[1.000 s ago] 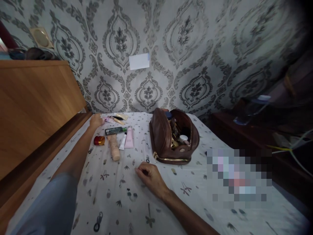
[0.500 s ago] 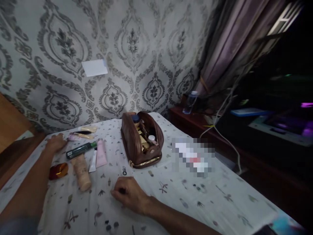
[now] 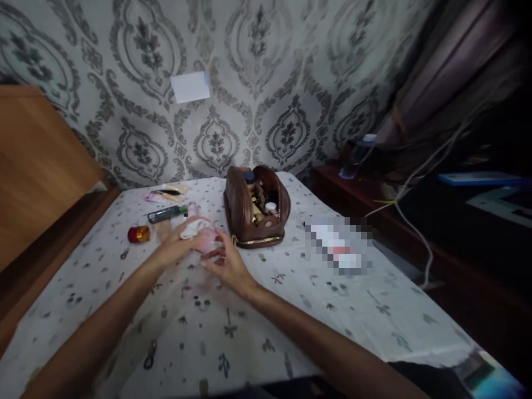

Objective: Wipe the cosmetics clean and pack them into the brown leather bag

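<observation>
A pink rounded item with a white part (image 3: pixel 205 240), its kind blurred by motion, is between my hands just left of the brown makeup bag. My left hand (image 3: pixel 177 246) holds it from the left, fingers closed about the white part. On its right side, my right hand (image 3: pixel 230 266) has curved fingers against the pink part. Behind my left hand lie a beige tube (image 3: pixel 162 229), partly covered, and a dark clear bottle with a green end (image 3: pixel 165 214). The brown makeup bag (image 3: pixel 239 208) stands unzipped with several cosmetics inside.
An amber-red item (image 3: pixel 138 234) lies on the left; slim tubes (image 3: pixel 166 194) lie near the wall. A pixelated item (image 3: pixel 337 244) is right of the bag. A water bottle (image 3: pixel 357 157) and white cable (image 3: pixel 415 244) are beyond the table's right edge.
My left hand has come from the tubes at far left to the middle, now with the pink-and-white item. My right hand has moved forward from its curled rest to meet it. The view has shifted.
</observation>
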Motion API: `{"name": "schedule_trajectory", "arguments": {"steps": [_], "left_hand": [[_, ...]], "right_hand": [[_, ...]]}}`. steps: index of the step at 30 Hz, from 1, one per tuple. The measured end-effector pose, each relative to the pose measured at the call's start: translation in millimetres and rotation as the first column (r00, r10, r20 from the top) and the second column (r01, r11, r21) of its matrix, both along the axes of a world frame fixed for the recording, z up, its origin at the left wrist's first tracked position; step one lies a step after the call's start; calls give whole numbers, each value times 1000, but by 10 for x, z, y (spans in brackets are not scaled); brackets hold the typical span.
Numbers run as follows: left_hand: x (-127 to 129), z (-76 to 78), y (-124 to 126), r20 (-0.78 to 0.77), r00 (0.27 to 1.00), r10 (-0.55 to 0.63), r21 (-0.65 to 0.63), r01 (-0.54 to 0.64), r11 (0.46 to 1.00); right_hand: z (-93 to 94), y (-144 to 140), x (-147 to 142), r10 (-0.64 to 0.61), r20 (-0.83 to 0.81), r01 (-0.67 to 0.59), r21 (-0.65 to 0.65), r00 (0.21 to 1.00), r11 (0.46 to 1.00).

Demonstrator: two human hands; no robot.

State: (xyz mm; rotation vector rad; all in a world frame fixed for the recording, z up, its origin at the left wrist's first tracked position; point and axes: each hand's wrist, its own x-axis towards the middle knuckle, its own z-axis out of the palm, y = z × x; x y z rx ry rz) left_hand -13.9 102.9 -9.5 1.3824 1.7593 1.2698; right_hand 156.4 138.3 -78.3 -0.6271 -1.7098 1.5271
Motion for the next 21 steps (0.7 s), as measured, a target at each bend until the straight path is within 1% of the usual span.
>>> {"name": "schedule_trajectory", "arguments": {"steps": [1,2,4,6,7,8,9,10,11,12,13,14,15,17,18,19,21], "left_hand": [[162,-30,-79,32,995,-96,-35,97,995],[288,-51,-150,40,989,-145,-43,147,988],[437,-84,-262,82,977,-197,-51,201,978],[482,-131,-333,170,969,-178,-72,193,979],[483,-162,-354,223,963,-148,-91,171,981],[479,-196,-371,262,960,-101,-104,133,986],[478,-229,-386,269,962,-55,-105,85,991],[483,-258,-403,235,972,-21,-84,42,996],[498,-282,-424,167,986,-10,-39,17,999],[523,-299,-450,69,997,-26,24,24,999],[557,-310,-478,-50,997,-55,95,59,994],[598,-318,-508,-177,980,-90,152,118,981],[643,-323,-534,-296,948,-120,184,180,966],[725,-329,-566,-473,869,-142,177,252,951],[756,-331,-568,-529,836,-144,149,258,954],[778,-330,-562,-560,816,-142,118,249,961],[794,-319,-530,-560,818,-136,74,213,974]], "right_hand": [[-4,-7,9,-26,2,26,26,1000,999],[-12,-16,27,-56,11,55,49,998,997],[-33,-41,83,-99,50,95,72,994,993],[-48,-71,143,-119,79,114,63,990,992],[-51,-85,165,-128,84,123,61,988,991],[-51,-97,179,-137,84,131,64,987,989],[-50,-107,187,-147,81,142,73,986,987],[-49,-112,188,-157,80,150,85,984,985],[-49,-114,186,-160,86,152,94,983,984],[-50,-115,183,-159,97,149,100,982,984],[-51,-115,180,-153,112,142,100,982,985],[-52,-117,180,-139,127,127,97,982,987],[-50,-122,182,-120,135,107,97,984,990],[-38,-147,193,-78,130,63,118,988,991],[-28,-166,199,-59,123,41,142,991,989],[-18,-189,205,-43,119,23,170,992,985],[-6,-233,214,-38,130,9,214,991,977]]}}
